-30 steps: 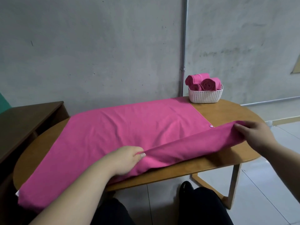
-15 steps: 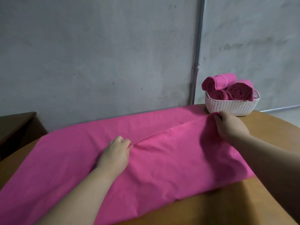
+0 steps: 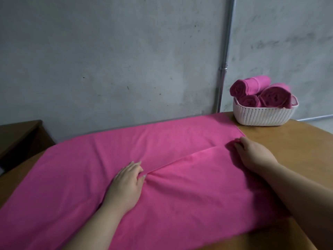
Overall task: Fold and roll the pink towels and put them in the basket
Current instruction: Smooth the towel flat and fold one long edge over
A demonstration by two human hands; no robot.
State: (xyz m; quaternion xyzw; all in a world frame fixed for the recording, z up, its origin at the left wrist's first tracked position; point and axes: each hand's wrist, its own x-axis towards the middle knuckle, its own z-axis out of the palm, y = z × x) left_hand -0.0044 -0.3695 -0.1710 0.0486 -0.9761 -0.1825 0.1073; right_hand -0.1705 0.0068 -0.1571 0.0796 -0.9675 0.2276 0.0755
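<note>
A large pink towel (image 3: 180,199) lies spread over the wooden table (image 3: 292,141), its near right part folded over toward the wall. My left hand (image 3: 127,186) rests on the towel's middle and pinches the folded edge between thumb and fingers. My right hand (image 3: 252,154) grips the folded flap's far right corner, close to the towel's right edge. The white woven basket (image 3: 261,116) stands at the table's back right, a short way beyond my right hand. Three rolled pink towels (image 3: 273,96) sit in it.
A grey concrete wall runs along the table's far edge, with a vertical metal pipe (image 3: 224,69) just left of the basket. A dark wooden cabinet (image 3: 19,136) stands at the left. Bare tabletop shows to the right of the towel.
Both hands carried the towel's near edge up off the table front and away across the towel, folding it over. The flap now lies flat, and the view has come closer.
</note>
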